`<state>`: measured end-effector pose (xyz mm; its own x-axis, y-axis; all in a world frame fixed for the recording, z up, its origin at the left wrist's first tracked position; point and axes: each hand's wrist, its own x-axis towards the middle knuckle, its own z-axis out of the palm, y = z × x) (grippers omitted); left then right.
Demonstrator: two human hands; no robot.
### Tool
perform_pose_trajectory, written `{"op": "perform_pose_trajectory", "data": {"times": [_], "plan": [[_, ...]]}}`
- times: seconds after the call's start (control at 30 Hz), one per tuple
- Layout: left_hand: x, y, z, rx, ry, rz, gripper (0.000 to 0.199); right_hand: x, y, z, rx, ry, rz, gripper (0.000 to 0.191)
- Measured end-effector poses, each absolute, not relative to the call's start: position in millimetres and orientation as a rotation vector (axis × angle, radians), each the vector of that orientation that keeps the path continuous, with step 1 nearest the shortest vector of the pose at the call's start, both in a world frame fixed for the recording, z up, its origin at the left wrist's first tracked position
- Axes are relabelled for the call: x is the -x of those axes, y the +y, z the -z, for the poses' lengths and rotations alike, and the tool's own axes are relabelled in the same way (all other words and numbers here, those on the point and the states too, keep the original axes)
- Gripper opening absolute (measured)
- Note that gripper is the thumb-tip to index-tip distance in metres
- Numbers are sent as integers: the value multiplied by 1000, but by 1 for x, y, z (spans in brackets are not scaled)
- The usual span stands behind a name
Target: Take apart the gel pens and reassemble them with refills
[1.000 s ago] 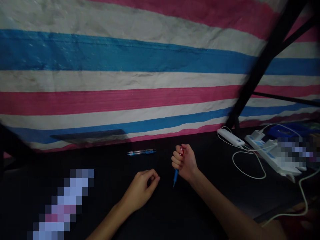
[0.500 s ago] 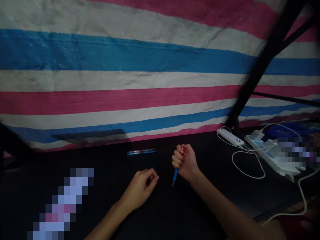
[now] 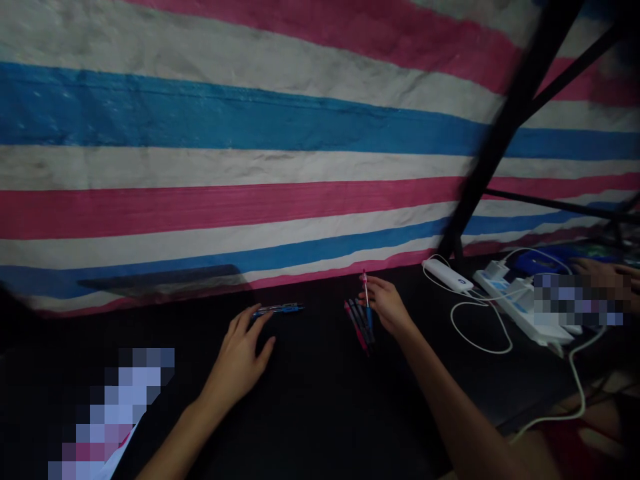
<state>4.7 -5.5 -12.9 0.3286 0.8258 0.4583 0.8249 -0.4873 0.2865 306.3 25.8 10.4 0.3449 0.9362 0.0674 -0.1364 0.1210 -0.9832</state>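
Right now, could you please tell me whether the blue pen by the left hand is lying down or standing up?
Lying down: the blue pen stretches sideways along the black table, left hand at one end.

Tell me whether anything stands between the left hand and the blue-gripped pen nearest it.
Nothing visible stands between the left hand and the blue-gripped pen: the hand overlaps the pen's left end in this view, though contact can't be confirmed. The other pens lie off to the right, beside the right hand.
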Motion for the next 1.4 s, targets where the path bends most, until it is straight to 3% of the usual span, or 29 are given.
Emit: {"op": "perform_pose_trajectory", "data": {"times": [0.3,0.53,1.13,1.27,1.4], "plan": [[15,15,30,-2604,1740,-688,50,-339,29,8,1737,-1287,-521,4],[9,10,25,-2547,1815,-561,45,-336,30,12,2025,-1473,-403,13],[2,3,14,-2376,1737,-648,23,-328,28,11,2100,-1668,-369,25],[4,3,8,-2242,1646,-796,22,-330,28,10,2106,-1650,-331,31],[2,0,2,-2066,1487,-972,26,-322,24,4,2019,-1627,-267,25]]}}
